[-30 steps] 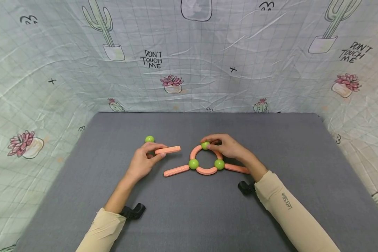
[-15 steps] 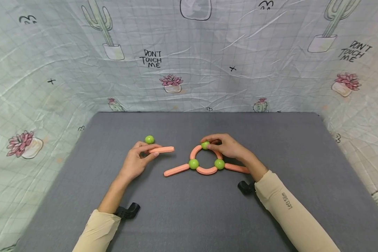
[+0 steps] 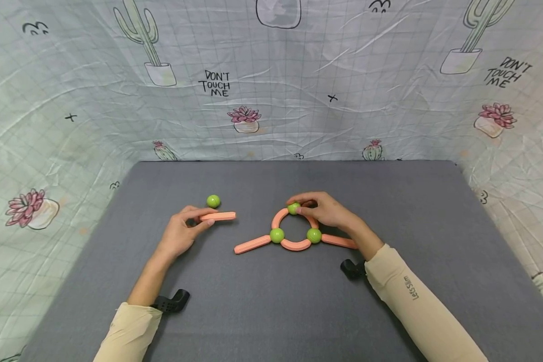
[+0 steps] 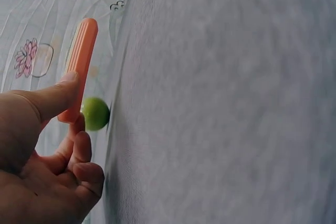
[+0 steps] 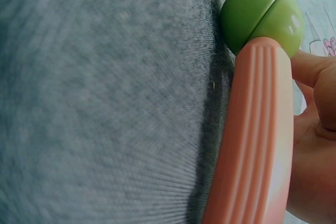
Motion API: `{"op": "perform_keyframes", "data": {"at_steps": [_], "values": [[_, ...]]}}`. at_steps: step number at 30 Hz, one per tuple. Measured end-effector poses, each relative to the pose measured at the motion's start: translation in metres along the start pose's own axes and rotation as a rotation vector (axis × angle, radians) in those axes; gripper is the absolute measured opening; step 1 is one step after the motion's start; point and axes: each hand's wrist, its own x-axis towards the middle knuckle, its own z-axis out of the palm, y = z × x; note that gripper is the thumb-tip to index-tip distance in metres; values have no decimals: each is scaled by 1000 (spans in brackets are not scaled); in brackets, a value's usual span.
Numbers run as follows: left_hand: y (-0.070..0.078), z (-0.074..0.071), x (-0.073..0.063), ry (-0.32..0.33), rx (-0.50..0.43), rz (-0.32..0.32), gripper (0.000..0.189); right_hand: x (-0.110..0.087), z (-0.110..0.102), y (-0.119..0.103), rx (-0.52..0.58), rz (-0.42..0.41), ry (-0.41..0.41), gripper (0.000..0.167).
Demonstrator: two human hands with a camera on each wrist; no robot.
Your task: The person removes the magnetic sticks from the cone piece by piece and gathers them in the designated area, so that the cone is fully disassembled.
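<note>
Between thumb and fingers, my left hand (image 3: 178, 234) pinches a straight orange ribbed rod (image 3: 220, 216), also seen upright in the left wrist view. Just beyond that hand lies a loose green ball (image 3: 213, 201). My right hand (image 3: 328, 210) holds the top green ball (image 3: 293, 208) of a ring built from curved orange rods (image 3: 296, 245) and green balls. Two more balls, a left one (image 3: 277, 235) and a right one (image 3: 314, 236), sit lower on the ring. A straight rod (image 3: 252, 245) sticks out to the left and another (image 3: 339, 241) to the right, partly behind my right wrist.
Everything lies on a grey tabletop (image 3: 271, 311). A pale curtain (image 3: 289, 65) printed with cactus drawings hangs behind and along both sides. A black wrist mount (image 3: 174, 301) is strapped to the left wrist and a similar one (image 3: 353, 269) to the right.
My left hand has moved left with the straight rod, away from the ring and closer to the loose ball. My right hand stays at the ring's top ball.
</note>
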Motion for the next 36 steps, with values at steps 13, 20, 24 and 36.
{"op": "perform_keyframes", "data": {"at_steps": [13,20,24,36], "values": [[-12,-12,0,-40,27,-41,30,-1,1,-1,-3,-2,-3,33],[-13,-17,3,-92,61,-63,34,-2,1,-1,3,4,8,32],[-15,-20,5,-110,77,-69,32,-2,1,-1,8,-8,2,33],[-17,-21,10,-130,102,-36,31,-3,0,-2,5,-34,1,33]]}}
